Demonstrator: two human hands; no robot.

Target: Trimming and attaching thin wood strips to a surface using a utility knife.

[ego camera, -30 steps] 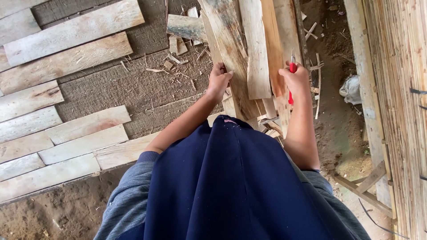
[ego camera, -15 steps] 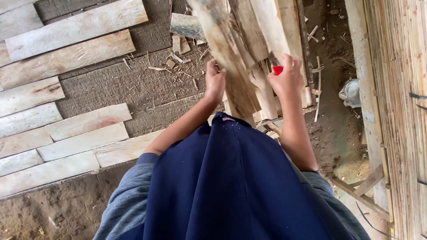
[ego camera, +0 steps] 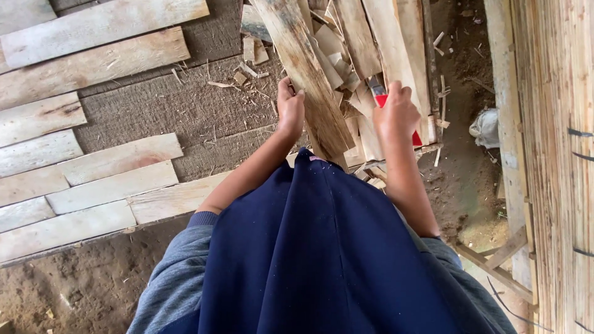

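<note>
My left hand [ego camera: 289,110] grips the left edge of a long rough wooden plank [ego camera: 306,68] that slants down toward my lap. My right hand [ego camera: 396,114] is closed around a red-handled tool [ego camera: 382,99], held over a heap of planks [ego camera: 377,43] just right of that plank. Only a bit of the red handle and a dark metal part above it show, so I cannot tell what kind of tool it is. A dark blue cloth [ego camera: 322,247] covers my lap and hides the plank's near end.
Pale boards [ego camera: 93,167] lie side by side on woven matting [ego camera: 179,111] at the left, with wood chips [ego camera: 247,68] scattered there. A bamboo wall [ego camera: 557,154] runs along the right. Bare dirt [ego camera: 458,167] and a white rag [ego camera: 486,127] lie between.
The view has shifted, so the planks sit lower and closer. My left hand has stayed on the plank's edge. My right hand with the red tool has come down a little.
</note>
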